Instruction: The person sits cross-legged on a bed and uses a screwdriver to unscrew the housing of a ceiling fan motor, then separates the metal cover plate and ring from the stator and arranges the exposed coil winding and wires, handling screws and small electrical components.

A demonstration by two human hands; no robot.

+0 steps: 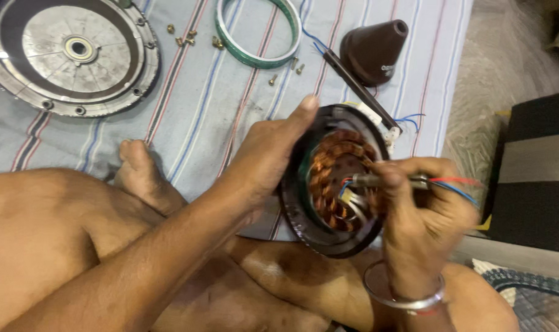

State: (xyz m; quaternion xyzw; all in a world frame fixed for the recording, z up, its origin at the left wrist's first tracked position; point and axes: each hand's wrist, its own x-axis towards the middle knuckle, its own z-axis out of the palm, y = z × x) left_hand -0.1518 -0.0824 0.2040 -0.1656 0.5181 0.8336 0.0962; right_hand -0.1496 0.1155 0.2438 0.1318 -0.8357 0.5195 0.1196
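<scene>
My left hand (268, 154) grips the left rim of a round dark motor housing (304, 224) tilted toward me, with copper stator windings (328, 178) inside it. My right hand (424, 212) pinches a metal shaft (378, 180) at the housing's centre, together with red and blue wires (457, 184) that trail off to the right. A metal bangle (402, 295) sits on my right wrist. The housing is held above my crossed legs.
On the striped cloth (199, 110) lie a large round metal motor cover (70, 52) at top left, a green-and-white ring (258, 31), several small brass screws (187, 40), and a brown cone-shaped cover (375, 49) with a dark rod (353, 86). A dark cushion (534, 172) is at right.
</scene>
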